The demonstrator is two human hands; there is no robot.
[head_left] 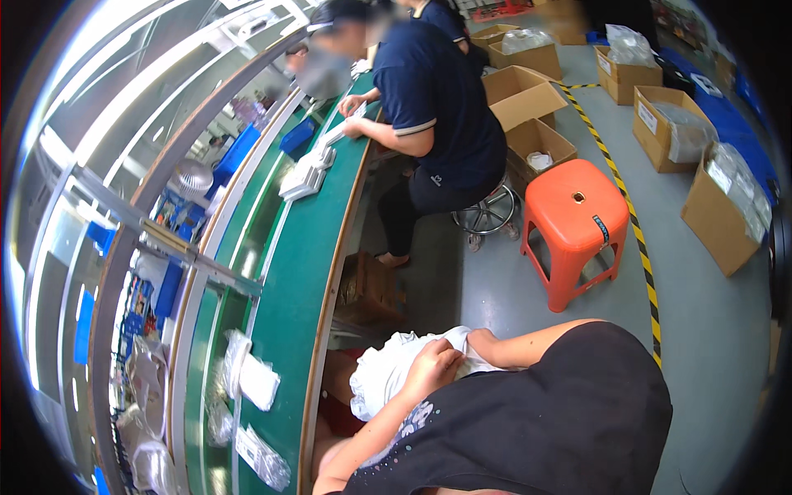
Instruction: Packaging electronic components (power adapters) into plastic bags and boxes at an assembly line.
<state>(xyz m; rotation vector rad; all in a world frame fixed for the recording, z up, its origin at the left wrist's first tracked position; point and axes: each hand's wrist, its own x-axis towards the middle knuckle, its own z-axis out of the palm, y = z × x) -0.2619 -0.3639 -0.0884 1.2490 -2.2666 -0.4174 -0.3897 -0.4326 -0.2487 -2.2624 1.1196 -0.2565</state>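
Observation:
A crumpled white cloth (384, 371) lies bunched over my lap, beside the edge of the green bench. My left hand (435, 367) rests on it with fingers curled and closed on a fold. My right hand (483, 345) is close by at the far right part of the cloth, also closed on it, its fingertips partly hidden in the folds. Whether anything lies inside the cloth cannot be seen.
The green bench (289, 330) on the left carries white packets (258, 384), a bagged item (262, 458) and white boxes (303, 183). A co-worker (437, 107) sits ahead at it. An orange stool (575, 206) stands at right; open cartons (722, 214) line the floor beyond.

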